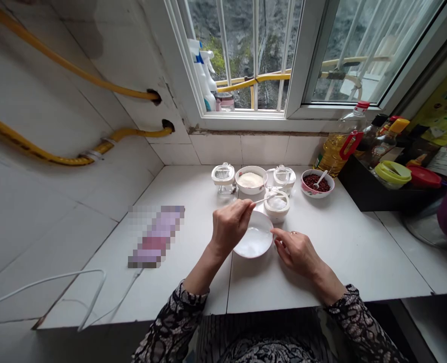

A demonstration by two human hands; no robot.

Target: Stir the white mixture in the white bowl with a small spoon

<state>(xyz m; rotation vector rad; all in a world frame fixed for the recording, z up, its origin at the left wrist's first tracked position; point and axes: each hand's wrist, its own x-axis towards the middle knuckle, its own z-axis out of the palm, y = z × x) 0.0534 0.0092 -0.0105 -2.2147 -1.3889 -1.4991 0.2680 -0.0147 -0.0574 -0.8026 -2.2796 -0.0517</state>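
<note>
My left hand (pixel 231 224) pinches the handle of a small white spoon (pixel 261 199), whose far end reaches over a jar of white grains (pixel 277 204). With its fingertips my right hand (pixel 297 249) grips the right rim of a white bowl (pixel 255 247). Some whitish stuff lies in the bottom of this bowl; I cannot tell what it is. Behind stand a bowl of white powder (pixel 251 180) and two clear lidded jars, one on the left (pixel 224 179) and one on the right (pixel 284 177). A flowered bowl of dark red beans (pixel 317 184) holds another white spoon.
A pixelated purple phone-like object (pixel 157 239) with a white cable (pixel 127 290) lies on the left. An oil bottle (pixel 336 146) and a black box of bottles (pixel 363 189) stand at the right. Yellow pipes (pixel 106 146) run along the left wall.
</note>
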